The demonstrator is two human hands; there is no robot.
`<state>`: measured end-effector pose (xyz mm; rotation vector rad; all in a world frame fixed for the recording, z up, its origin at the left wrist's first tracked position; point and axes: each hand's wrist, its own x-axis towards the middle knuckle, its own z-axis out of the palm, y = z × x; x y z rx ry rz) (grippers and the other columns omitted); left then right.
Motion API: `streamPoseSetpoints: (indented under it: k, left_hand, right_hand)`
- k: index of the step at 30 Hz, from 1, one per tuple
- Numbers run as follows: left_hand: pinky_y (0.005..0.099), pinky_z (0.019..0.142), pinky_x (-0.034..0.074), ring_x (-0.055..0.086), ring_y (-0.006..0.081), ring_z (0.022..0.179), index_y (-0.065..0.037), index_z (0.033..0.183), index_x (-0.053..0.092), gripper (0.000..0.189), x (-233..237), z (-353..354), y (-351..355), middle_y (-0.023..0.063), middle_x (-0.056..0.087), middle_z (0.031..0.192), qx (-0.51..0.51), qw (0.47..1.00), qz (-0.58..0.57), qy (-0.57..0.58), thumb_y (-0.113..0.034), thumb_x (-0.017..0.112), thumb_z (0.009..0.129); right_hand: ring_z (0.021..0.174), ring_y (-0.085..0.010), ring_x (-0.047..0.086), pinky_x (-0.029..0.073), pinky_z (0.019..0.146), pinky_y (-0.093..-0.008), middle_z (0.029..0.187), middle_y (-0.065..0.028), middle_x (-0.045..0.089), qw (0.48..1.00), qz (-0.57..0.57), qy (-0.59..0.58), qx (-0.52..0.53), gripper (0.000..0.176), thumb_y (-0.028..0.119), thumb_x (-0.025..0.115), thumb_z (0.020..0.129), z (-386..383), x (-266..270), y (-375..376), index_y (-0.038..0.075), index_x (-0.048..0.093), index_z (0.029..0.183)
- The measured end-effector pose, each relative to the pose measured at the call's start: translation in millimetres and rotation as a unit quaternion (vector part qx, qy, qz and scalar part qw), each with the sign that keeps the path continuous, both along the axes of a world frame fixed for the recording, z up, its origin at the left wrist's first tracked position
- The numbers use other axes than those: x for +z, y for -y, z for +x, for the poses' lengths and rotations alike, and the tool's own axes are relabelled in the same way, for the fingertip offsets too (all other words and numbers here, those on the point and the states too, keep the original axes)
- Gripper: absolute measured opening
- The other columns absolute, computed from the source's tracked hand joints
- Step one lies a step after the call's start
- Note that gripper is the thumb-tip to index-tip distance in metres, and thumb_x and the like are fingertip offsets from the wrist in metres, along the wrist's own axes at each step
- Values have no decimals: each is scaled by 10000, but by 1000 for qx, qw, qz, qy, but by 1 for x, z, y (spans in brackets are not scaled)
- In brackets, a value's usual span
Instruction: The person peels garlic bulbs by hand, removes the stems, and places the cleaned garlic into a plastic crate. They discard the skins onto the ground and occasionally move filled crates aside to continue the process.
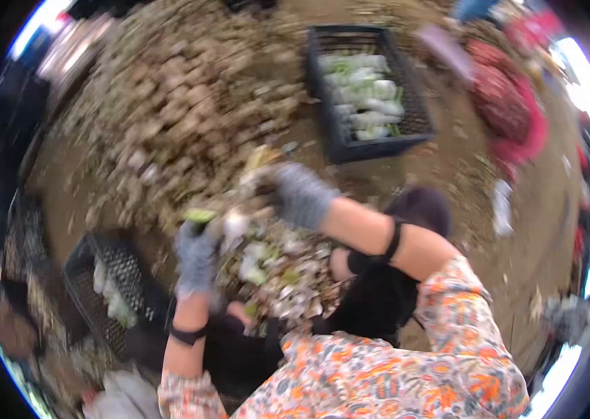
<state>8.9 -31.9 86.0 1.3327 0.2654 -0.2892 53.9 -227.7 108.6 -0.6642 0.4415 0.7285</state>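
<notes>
My left hand (pixel 196 260), in a grey glove, is closed around a white garlic bulb (pixel 235 226); a cut green stem end (pixel 199 215) shows above the fingers. My right hand (pixel 303 195), also gloved, is curled above and to the right of the bulb, apart from it. Tan, husk-like matter (pixel 260 159) shows at its fingertips, but motion blur hides what exactly they grip. Below both hands, between my legs, lies a heap of white and green peelings (pixel 284 276).
A large pile of unpeeled bulbs (pixel 190 105) spreads ahead and left. One dark crate (pixel 378 150) with rows of white-and-green bulbs stands ahead right. Another crate (pixel 85 279) is at my left, partly filled. A red mesh sack (pixel 504 91) lies far right.
</notes>
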Motion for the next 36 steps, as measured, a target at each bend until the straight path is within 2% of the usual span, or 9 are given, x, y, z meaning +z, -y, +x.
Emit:
streamPoseSetpoints:
  k: [6,8,11,13,19,21,25,30,36]
  left_hand:
    - [313,865,432,548,180,978,-3,1035,585,311,-4,7,-7,92,567,1082,-31,981,-184,55,-146,661,770]
    - [301,872,432,548,173,981,1,1052,576,275,-1,8,-13,95,569,1082,-50,988,-112,92,-91,622,797]
    - [277,875,430,540,155,993,-18,1062,580,260,10,7,-10,97,562,1099,-58,991,5,118,-27,593,802]
    - [257,867,432,539,141,993,-29,1060,585,262,11,5,-7,85,565,1086,-58,990,21,127,12,571,802]
    - [283,844,442,568,190,929,-36,1037,603,265,11,3,-2,94,567,1046,-95,934,194,284,12,586,777]
    - [274,834,445,568,184,921,-37,1033,606,264,10,1,-2,91,566,1047,-86,949,165,254,16,585,775]
    - [262,810,452,567,172,925,-38,1018,611,262,12,1,-3,89,566,1041,-75,950,164,256,35,586,767]
    - [269,794,464,588,187,902,-64,983,626,324,20,0,3,78,604,981,-55,910,232,339,79,610,693]
    - [291,763,472,606,223,860,-98,911,647,315,20,-5,-2,81,621,950,-54,894,273,350,86,611,658]
  right_hand:
    - [586,-179,566,459,485,-301,801,-115,595,982,-106,-20,152,350,316,515,841,-3,-9,13,14,501,1019]
    - [752,-279,599,483,663,-368,877,-186,594,620,-506,457,388,426,304,590,795,-11,-6,7,30,499,1108]
    - [916,-334,586,454,791,-402,894,-201,610,509,-624,462,371,318,257,507,827,-14,-5,6,43,541,1061]
    - [735,-234,586,467,679,-337,816,-160,608,755,-479,378,241,292,193,594,781,-8,4,4,15,560,1011]
    - [689,-135,537,464,627,-289,764,-98,590,693,-565,382,236,242,179,625,788,-12,4,-17,12,548,945]
    - [716,-125,552,469,632,-275,773,-86,595,877,-327,248,248,250,195,609,806,-2,9,-8,3,548,955]
    - [673,-84,539,459,591,-227,773,-55,596,921,-274,221,169,244,190,574,836,-5,8,-2,-14,554,967]
    - [615,-100,510,447,565,-262,693,-45,562,701,-506,475,168,208,122,646,752,-20,5,-12,41,547,916]
    - [651,-183,570,466,585,-293,712,-124,584,732,-489,474,27,106,22,584,728,1,-11,9,8,546,826]
